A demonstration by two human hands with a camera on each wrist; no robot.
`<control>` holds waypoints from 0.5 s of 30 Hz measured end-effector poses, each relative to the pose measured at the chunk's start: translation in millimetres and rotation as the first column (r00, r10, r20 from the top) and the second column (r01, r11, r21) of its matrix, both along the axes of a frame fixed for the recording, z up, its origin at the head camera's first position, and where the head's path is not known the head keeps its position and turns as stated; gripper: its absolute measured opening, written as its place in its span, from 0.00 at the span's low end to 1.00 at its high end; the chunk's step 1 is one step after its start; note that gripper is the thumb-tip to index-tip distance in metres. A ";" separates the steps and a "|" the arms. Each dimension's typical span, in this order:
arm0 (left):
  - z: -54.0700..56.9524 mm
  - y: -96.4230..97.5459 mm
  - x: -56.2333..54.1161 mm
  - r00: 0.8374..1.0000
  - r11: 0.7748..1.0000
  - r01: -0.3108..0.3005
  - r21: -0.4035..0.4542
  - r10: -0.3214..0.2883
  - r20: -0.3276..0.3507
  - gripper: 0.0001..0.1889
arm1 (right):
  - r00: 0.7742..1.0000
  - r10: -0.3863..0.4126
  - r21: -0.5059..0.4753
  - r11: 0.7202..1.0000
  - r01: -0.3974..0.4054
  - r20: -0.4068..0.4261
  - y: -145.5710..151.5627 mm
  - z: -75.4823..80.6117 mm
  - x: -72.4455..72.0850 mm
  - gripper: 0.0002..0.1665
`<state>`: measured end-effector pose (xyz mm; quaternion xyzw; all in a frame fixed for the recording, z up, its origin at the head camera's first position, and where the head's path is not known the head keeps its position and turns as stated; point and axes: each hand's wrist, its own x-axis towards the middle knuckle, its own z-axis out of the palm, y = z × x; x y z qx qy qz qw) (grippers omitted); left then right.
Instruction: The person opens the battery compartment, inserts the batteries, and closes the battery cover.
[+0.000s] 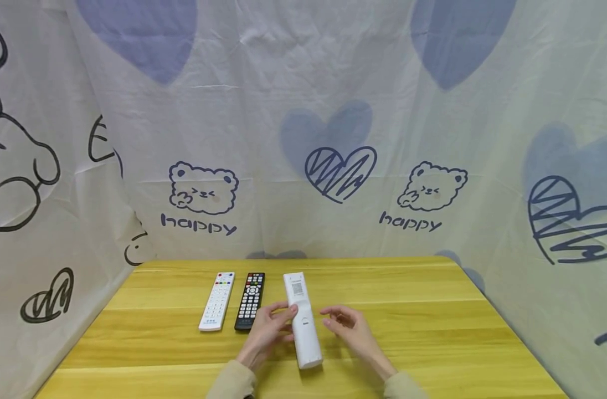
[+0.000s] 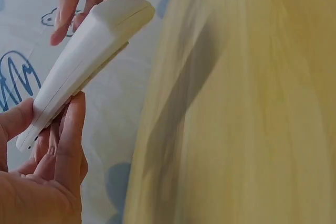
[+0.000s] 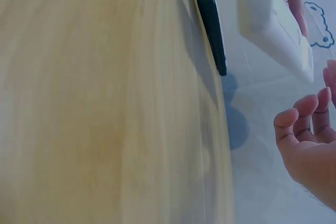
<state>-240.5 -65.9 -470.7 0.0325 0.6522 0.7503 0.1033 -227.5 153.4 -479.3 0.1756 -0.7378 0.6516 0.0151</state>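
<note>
A white remote control is held above the table, its back with a printed square code toward the head camera. My left hand grips it from the left side, thumb on the back and fingers underneath. In the left wrist view the remote slants between thumb and fingers, buttons hidden. To its right, my right hand hovers apart from it with loosely bent fingers. The right wrist view shows that hand holding nothing, just below the remote.
Left of my hands, a black remote and another white remote lie side by side, buttons up, on the wooden table. A printed cloth hangs behind the table's far edge and along its sides.
</note>
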 end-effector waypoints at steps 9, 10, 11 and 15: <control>11.9 2.0 -3.6 0.984 0.968 -0.143 -0.207 0.117 -0.131 0.21 | 1.000 0.010 0.055 0.998 -0.010 -0.001 16.5 -1.0 -2.7 0.18; 12.6 2.3 -4.2 0.981 0.963 -0.155 -0.221 0.124 -0.146 0.20 | 1.000 0.010 0.057 0.998 -0.010 0.003 17.9 -0.8 -2.7 0.18; 13.1 2.4 -4.7 0.979 0.958 -0.165 -0.236 0.130 -0.160 0.20 | 1.000 0.011 0.063 0.998 -0.011 0.004 19.2 -0.3 -2.6 0.18; 14.3 2.9 -7.2 0.960 0.923 -0.228 -0.310 0.160 -0.229 0.18 | 1.000 0.020 0.068 0.997 -0.020 -0.005 23.7 0.7 -3.0 0.19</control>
